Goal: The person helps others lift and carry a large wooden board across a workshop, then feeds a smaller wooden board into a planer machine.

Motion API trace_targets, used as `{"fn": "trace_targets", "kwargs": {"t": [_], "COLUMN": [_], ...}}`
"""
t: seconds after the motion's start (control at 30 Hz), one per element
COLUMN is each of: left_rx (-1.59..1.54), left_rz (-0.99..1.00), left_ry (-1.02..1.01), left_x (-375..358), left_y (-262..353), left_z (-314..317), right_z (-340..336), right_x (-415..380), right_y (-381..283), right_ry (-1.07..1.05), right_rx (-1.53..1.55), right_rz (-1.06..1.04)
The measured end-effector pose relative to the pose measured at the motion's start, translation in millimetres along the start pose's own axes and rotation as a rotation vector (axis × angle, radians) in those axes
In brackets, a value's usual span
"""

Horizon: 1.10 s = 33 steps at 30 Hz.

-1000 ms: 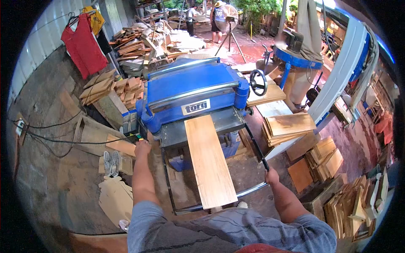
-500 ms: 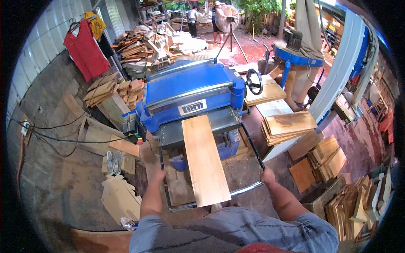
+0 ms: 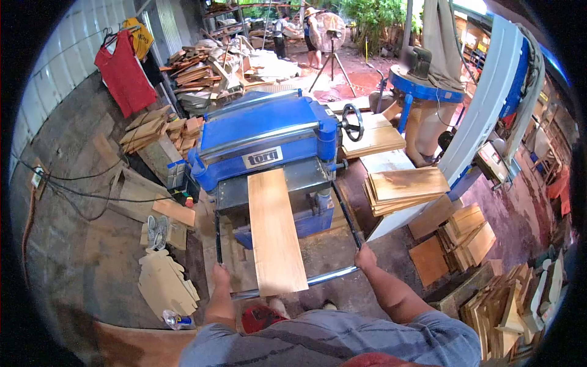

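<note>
- Since the clock is centred on the board [image 3: 275, 235], the blue planer [image 3: 260, 128] is placed at 12; the board's far end is laid on the planer's black bed [image 3: 306, 175], its near end over a chrome bar [image 3: 333, 276].
- Board: judged stiff, moderately heavy, smooth-faced and not fragile; best held by both long edges near the 6 o'clock end.
- Left hand [image 3: 221, 278], 8 o'clock: closed round the left black bar [image 3: 218, 238]; board untouched.
- Right hand [image 3: 365, 258], between 3 and 4: fingers wrapped round the right black bar [image 3: 347, 214]; board untouched.
- Collector bag [image 3: 425, 131], 2 o'clock: hung beneath a blue ring [image 3: 452, 96]; contents cannot be told.
- Can [image 3: 176, 319], 8 o'clock: laid on the floor; contents hidden.
</note>
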<state>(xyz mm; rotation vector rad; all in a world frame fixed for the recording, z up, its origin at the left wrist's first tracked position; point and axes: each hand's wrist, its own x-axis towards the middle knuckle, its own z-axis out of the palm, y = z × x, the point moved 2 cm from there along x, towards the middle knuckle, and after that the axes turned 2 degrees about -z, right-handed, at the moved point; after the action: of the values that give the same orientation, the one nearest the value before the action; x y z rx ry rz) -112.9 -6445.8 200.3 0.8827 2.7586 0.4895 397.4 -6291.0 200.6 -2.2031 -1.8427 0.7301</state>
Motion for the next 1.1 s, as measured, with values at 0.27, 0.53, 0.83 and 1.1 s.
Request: {"fn": "trace_targets", "kwargs": {"t": [0.27, 0.53, 0.83, 1.1], "left_rx": [0.05, 0.026, -0.026, 0.009], "left_rz": [-0.022, -0.01, 0.059, 0.0], "left_ry": [0.012, -0.01, 0.076, -0.006], "left_x": [11, 14, 2, 8], "left_y": [-3, -5, 4, -2], "left_z": [3, 7, -1, 1], "right_z": [-1, 4, -3, -5], "right_x": [-3, 2, -1, -3], "right_y": [-4, 1, -2, -4], "right_ry": [0.026, 0.02, 0.006, -0.042], "right_rx": [0.047, 0.047, 0.049, 0.039], "right_rz": [-0.002, -0.01, 0.005, 0.029]}}
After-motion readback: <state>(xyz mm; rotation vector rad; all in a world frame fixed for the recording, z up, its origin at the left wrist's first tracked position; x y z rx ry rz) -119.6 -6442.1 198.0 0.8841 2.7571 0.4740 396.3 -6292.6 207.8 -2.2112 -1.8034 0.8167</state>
